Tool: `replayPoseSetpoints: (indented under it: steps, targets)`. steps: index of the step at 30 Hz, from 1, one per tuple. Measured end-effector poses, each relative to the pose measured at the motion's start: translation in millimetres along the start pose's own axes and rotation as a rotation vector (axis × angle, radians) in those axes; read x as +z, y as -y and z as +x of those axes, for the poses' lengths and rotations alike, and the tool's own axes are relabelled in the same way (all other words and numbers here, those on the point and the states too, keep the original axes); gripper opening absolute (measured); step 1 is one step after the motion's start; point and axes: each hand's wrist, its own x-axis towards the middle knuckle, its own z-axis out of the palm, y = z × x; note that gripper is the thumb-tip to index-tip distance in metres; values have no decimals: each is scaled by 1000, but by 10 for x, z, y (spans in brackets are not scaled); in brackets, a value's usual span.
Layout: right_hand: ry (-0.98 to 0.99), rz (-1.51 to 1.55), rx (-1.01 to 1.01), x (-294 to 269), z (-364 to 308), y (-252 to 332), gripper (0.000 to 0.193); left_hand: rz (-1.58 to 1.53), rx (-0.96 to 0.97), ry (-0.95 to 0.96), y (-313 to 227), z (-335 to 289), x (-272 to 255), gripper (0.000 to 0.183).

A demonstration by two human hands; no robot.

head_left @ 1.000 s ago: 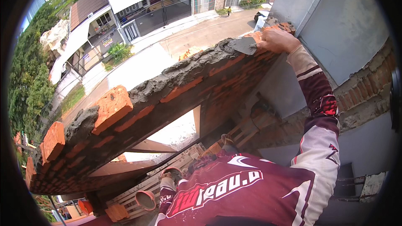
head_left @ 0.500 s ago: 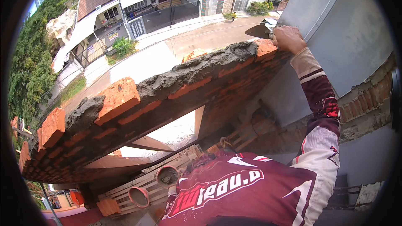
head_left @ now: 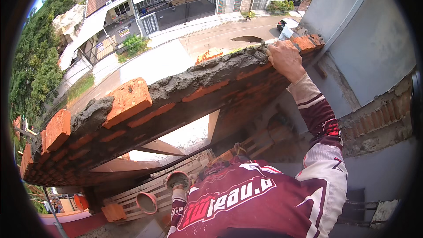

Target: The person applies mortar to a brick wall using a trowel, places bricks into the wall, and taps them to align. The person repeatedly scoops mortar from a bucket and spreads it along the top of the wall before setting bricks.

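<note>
My right hand is closed round the handle of a trowel, whose dark blade points left over the top of a brick wall. Beneath the hand, wet grey mortar lies in a rough bed along the wall top. Orange bricks sit in the mortar farther left, and another brick lies to the right of the hand. Low down, my left hand grips the near rim of a round bowl with mortar in it; its fingers show only in part.
A second bowl is beside the first, above wooden slats. A grey wall rises at the right. An opening with a wooden frame is below the brickwork. Beyond the wall lie a street, houses and a distant person.
My right hand and the trowel have moved left and slightly down, from the wall's right end onto the mortar bed. The brick at that end now shows. The view has shifted slightly.
</note>
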Motion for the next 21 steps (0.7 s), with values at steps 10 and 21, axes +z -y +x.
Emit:
replayPoseSetpoints:
  steps: [10, 21]
  targets:
    - [-75, 1555, 1065, 1124, -1416, 36, 36, 136, -20, 16, -34, -149, 15, 22]
    - [-139, 1945, 952, 1344, -1453, 1618, 45, -29, 220, -52, -470, 520, 17, 15]
